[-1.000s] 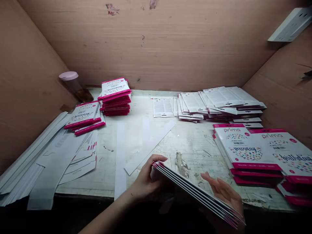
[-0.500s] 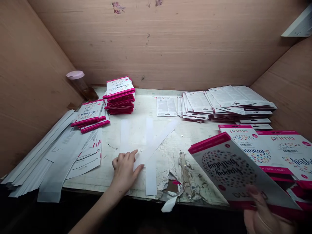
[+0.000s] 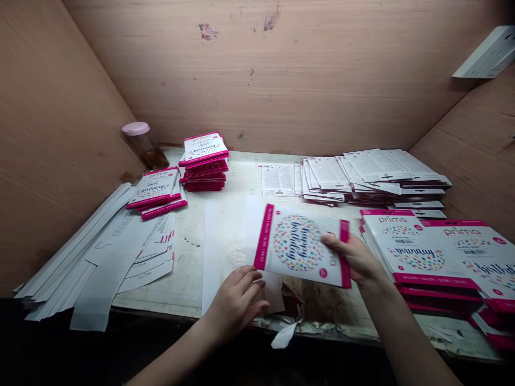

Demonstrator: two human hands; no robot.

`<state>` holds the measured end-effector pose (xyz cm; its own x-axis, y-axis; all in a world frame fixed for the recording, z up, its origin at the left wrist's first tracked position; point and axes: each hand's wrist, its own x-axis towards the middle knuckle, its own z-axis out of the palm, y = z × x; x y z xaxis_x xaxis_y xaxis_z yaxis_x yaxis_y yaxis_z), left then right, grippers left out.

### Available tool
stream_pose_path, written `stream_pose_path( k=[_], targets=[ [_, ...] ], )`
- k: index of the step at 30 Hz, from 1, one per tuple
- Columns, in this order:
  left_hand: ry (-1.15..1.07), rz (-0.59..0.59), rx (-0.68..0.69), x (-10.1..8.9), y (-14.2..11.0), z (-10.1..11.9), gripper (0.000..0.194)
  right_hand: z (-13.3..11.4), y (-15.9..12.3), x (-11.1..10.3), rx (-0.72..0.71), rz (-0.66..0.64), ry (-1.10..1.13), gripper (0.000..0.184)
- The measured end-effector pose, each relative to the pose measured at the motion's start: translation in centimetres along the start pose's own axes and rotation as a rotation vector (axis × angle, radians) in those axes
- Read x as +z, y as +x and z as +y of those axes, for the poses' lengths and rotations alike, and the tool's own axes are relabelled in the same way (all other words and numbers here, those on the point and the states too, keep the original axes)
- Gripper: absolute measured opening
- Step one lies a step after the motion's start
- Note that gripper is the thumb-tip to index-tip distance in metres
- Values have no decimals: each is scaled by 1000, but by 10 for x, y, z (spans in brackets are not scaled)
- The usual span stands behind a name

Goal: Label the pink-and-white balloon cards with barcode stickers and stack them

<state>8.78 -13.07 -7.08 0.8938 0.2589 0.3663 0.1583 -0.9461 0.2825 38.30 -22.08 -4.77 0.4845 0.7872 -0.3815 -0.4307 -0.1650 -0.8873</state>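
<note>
My right hand (image 3: 356,260) grips a balloon packet (image 3: 300,246), white with pink ends and a dotted "happy birthday" circle, turned sideways over the middle of the table. Its thumb lies on the packet's front; the other fingers are behind it. My left hand (image 3: 237,300) is at the packet's lower left corner, thumb and fingers apart; whether it touches the packet I cannot tell. White paper strips (image 3: 210,241) lie on the table, partly covered by my left hand and the packet.
Packets lie in a back left stack (image 3: 205,169), a smaller pile (image 3: 155,190), a face-down pile (image 3: 374,171) and right-hand stacks (image 3: 418,252). Long paper strips (image 3: 108,268) spread at left beside a lidded bottle (image 3: 147,147). Torn covering (image 3: 284,335) hangs off the front edge.
My right hand has brought the packet from the lower right to the middle and turned it. My left hand has moved slightly right and nearer me. The diagonal strip is no longer plainly visible.
</note>
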Motion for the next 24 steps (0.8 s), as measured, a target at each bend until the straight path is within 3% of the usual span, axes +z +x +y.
stream_pose_path(
  k=[1, 3, 5, 8, 10, 12, 14, 17, 20, 22, 24],
  targets=[
    [2, 122, 19, -7, -3, 0, 19, -2, 14, 14, 38, -105, -52, 40],
    [41, 316, 26, -20, -5, -4, 20, -3, 40, 43, 108, -258, -141, 35],
    [109, 348, -10, -28, -1, -13, 31, 0, 60, 66, 161, -337, -207, 35],
    [149, 99, -84, -23, 20, -36, 70, 8, 78, 85, 163, -349, -300, 36],
    [126, -102, -151, -10, 37, -53, 107, 15, 82, 86, 124, -307, -393, 38],
    [89, -272, -226, 3, 50, -67, 129, 19, 81, 83, 58, -220, -507, 43],
    [62, -399, -265, 12, 58, -76, 128, 20, 79, 82, -35, -81, -622, 52],
    [54, -464, -266, 15, 60, -79, 114, 15, 86, 91, -352, 100, -1033, 49],
    [64, -458, -263, 13, 58, -78, 108, 4, 116, 117, -624, -41, -1426, 30],
    [68, -441, -260, 14, 56, -77, 105, -3, 146, 138, -627, -174, -1461, 31],
    [56, -423, -255, 15, 55, -77, 105, -10, 175, 155, -585, -224, -1464, 38]
  ],
)
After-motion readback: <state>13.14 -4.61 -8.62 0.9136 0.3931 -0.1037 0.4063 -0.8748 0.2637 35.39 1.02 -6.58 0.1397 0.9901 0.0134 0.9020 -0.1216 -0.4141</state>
